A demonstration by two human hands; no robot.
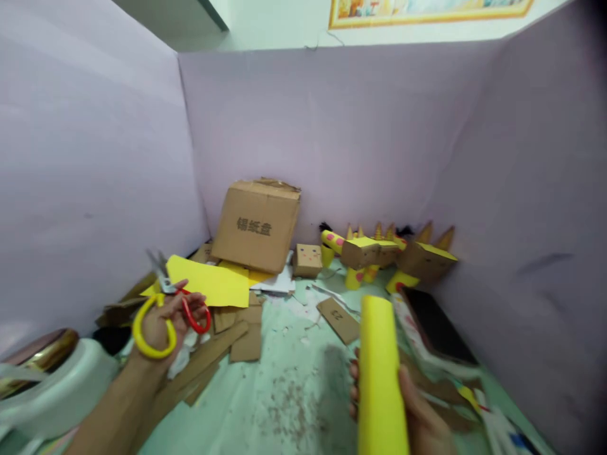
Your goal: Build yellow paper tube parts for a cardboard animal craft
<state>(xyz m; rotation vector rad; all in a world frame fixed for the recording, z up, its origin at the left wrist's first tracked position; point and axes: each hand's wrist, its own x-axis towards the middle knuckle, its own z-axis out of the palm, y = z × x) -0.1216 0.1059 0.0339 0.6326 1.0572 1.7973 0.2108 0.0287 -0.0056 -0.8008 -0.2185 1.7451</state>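
My left hand (173,316) holds scissors (165,287) with one yellow and one red handle loop; the fingers pass through the loops and the blades point up and away, slightly parted. Just beyond them lies a flat yellow paper sheet (213,282). At the lower right, my right hand (417,404) is wrapped round a rolled yellow paper tube (380,379), held upright with its lower end cut off by the frame. Behind the tube, a small cardboard piece (338,320) marked 23 lies on the green tabletop (294,354).
A large cardboard box (258,224) leans at the back. Beside it sits a small box with a drawn face (308,260). Yellow and cardboard animal figures (367,253) stand back right. Cardboard strips (203,360), a white container (61,385) and a dark phone (439,325) flank the middle.
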